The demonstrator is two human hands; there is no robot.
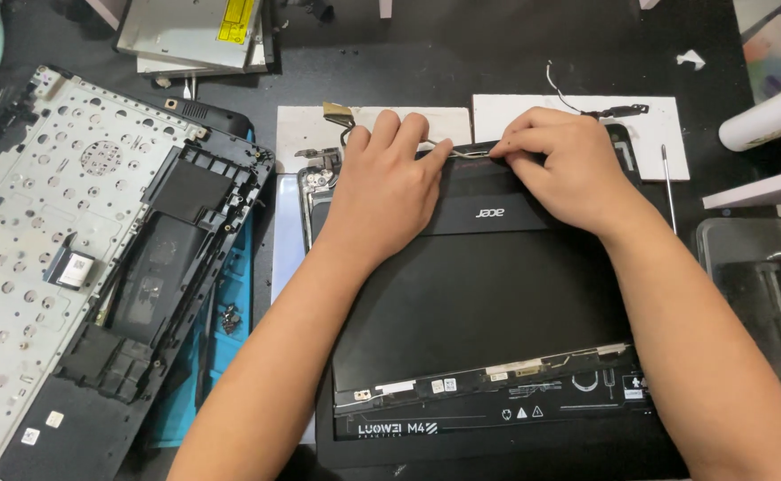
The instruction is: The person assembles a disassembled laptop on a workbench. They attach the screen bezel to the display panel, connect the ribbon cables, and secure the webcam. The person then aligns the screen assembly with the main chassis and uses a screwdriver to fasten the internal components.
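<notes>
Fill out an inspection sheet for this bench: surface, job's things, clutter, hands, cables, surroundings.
Surface: black bench top, partly covered by a blue mat and two white slabs.
Job's things: laptop screen panel lying flat, its black bezel strip under both hands.
Clutter: upturned keyboard chassis, silver optical drive, thin metal rod, small screws on the mat.
Hands: left hand and right hand press the panel's far edge, fingers pinching a thin wire.
Cables: pale wire along the far edge; loose antenna lead.
Surroundings: clear plastic box, white roll.
</notes>
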